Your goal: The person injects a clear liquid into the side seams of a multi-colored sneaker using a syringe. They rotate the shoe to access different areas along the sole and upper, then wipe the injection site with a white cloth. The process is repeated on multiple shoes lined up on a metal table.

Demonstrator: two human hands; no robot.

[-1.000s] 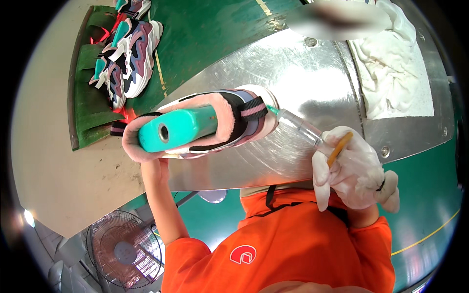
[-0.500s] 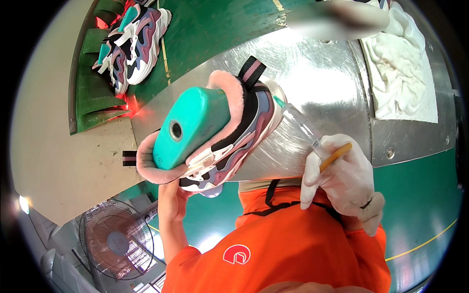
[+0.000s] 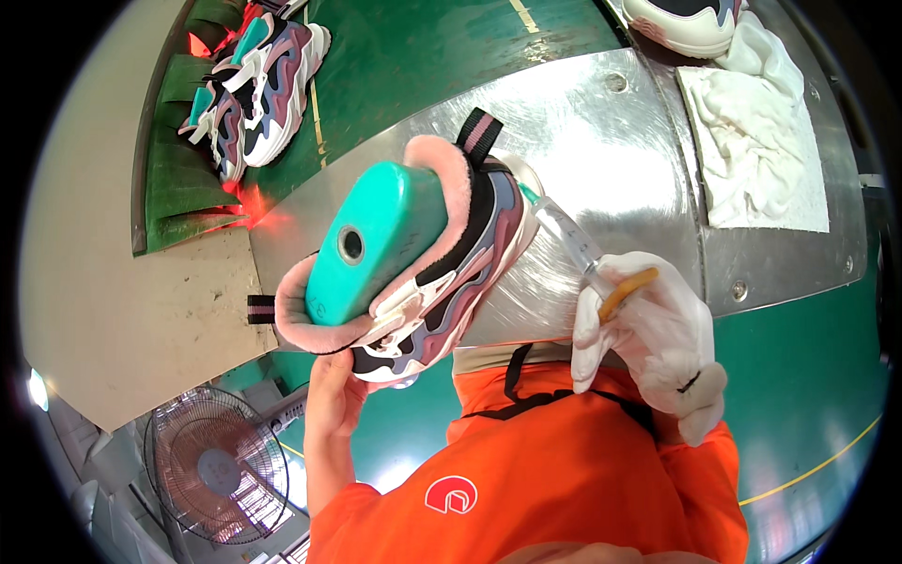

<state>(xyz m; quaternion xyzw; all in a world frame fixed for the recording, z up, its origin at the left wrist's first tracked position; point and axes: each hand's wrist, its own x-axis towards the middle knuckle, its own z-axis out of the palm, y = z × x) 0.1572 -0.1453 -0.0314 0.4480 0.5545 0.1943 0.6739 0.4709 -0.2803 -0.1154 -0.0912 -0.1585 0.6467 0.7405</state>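
A sneaker in pink, black, purple and white is held tilted over the metal table, a teal shoe last filling its fuzzy pink collar. My bare left hand grips the shoe from below at its near left end; most of its fingers are hidden under the sole. In my white-gloved right hand is a clear syringe, the fingers closed around its barrel near the orange-yellow rim. Its teal tip meets the edge of the pale sole at the shoe's far right end.
The metal table carries a crumpled white cloth at the right. Another shoe stands at the upper right. More sneakers sit in a green slatted holder at the upper left, beside a beige board. A fan stands lower left.
The shoe has shifted slightly right and nearer with my left hand. My right hand and the syringe have moved a little left. A blurred shape at the top is gone, revealing a shoe.
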